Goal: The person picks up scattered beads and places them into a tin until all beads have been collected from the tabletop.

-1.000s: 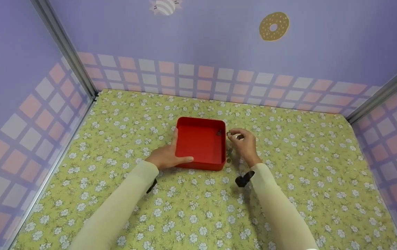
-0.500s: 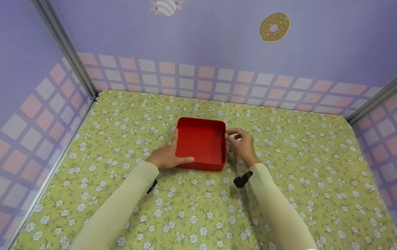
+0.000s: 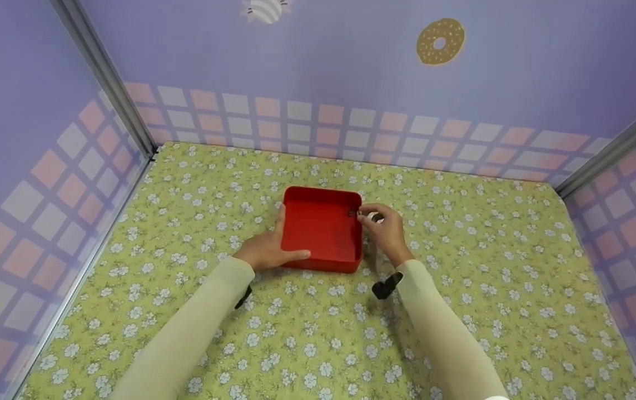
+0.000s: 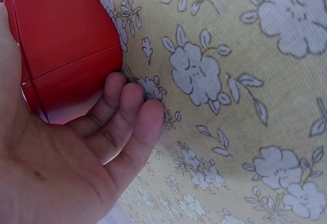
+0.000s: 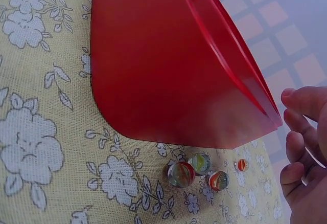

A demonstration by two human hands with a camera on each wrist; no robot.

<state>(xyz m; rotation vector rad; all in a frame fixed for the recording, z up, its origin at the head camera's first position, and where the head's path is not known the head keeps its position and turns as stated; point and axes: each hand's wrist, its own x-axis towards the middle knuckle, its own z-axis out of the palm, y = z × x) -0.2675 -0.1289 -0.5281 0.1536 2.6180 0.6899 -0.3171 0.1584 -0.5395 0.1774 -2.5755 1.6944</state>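
A square red box (image 3: pixel 321 230) sits on the flowered cloth. My left hand (image 3: pixel 265 250) grips its near left corner, thumb over the front rim; in the left wrist view the other fingers (image 4: pixel 145 127) bend by the outer wall. At the right rim, my right hand (image 3: pixel 389 230) pinches what looks like a small marble (image 3: pixel 359 213) between thumb and forefinger. Small marbles (image 3: pixel 351 212) lie in the box's far right corner. Outside the right wall, several glass marbles (image 5: pixel 180 175) rest on the cloth in the right wrist view. There the pinched marble cannot be seen.
Yellow cloth (image 3: pixel 307 333) with white flowers covers the tabletop around the box. A purple wall (image 3: pixel 318 66) with pink and white squares rises behind, and side walls with metal corner posts (image 3: pixel 109 83) stand left and right.
My right hand has moved slightly left, from beside the box to its right rim, bringing the small marble along. My left hand and the box have stayed in place.
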